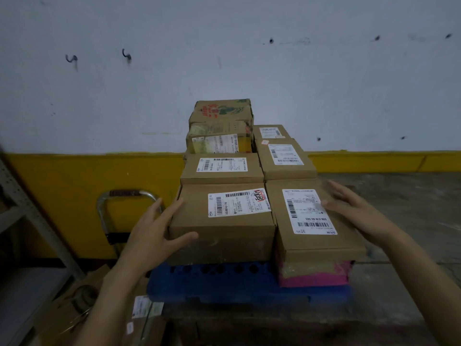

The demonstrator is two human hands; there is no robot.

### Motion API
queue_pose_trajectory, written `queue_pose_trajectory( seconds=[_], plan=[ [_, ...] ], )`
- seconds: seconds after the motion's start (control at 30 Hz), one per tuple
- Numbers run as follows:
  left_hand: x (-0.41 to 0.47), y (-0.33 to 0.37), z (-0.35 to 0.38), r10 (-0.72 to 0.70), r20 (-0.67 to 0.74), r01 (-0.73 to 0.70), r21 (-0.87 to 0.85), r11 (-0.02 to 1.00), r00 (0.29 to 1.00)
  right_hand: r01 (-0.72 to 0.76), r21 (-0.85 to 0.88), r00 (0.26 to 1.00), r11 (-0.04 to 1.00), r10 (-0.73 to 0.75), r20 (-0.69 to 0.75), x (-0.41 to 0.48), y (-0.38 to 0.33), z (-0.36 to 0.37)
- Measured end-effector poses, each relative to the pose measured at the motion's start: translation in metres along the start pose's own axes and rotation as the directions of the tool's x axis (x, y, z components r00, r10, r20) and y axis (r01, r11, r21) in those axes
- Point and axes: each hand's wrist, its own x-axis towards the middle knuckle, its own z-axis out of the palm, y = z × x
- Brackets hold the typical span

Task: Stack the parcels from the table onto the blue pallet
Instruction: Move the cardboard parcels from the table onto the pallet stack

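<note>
Two boxes are set side by side at the front of the blue pallet (224,283), the right box (321,242) on a pink parcel (314,273). The left box (199,221) is touched at its left corner by the left hand (152,231), fingers straight, and the right box is pressed on top by the flat right hand (354,211).

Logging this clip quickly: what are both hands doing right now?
Left hand: open, straight fingers against the side of the front-left parcel.
Right hand: open, flat on top of the front-right parcel.
</note>
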Motion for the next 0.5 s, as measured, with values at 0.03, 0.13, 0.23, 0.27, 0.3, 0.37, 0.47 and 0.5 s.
queue_pose_trajectory(
  seconds=[0.03,0.13,0.23,0.27,0.3,0.37,0.47,0.5],
  plan=[
    [-0.003,-0.005,-0.001,-0.038,0.027,0.041,-0.112,0.993,0.999,-0.021,0.017,1.000,1.000,0.020,0.022,-0.003,0.004,0.001],
    [-0.002,-0.001,0.009,-0.007,0.077,0.025,-0.235,0.972,0.997,-0.052,0.014,0.998,0.999,0.051,0.047,-0.004,0.008,0.008],
    [0.003,0.007,0.019,0.070,0.035,-0.058,-0.270,0.961,0.997,-0.039,-0.008,0.998,0.999,0.039,0.052,0.001,0.005,0.010],
    [0.004,0.007,0.020,0.073,0.030,-0.063,-0.269,0.961,0.997,-0.028,-0.020,0.998,0.999,0.029,0.055,0.002,0.004,0.012],
    [0.004,0.007,0.020,0.075,0.031,-0.064,-0.269,0.961,0.997,-0.015,-0.041,0.998,0.999,0.017,0.053,0.002,0.004,0.013],
    [0.003,0.008,0.020,0.084,0.037,-0.071,-0.262,0.962,0.996,0.004,-0.083,0.999,0.997,0.000,0.053,0.001,0.001,0.015],
    [0.002,0.009,0.017,0.046,0.064,-0.027,-0.268,0.963,0.997,0.039,-0.230,0.999,0.972,-0.032,0.032,-0.005,-0.006,0.016],
    [0.001,0.010,0.016,0.007,0.081,0.011,-0.225,0.974,0.997,0.079,-0.345,0.997,0.935,-0.080,0.009,-0.006,-0.006,0.016]
  ],
)
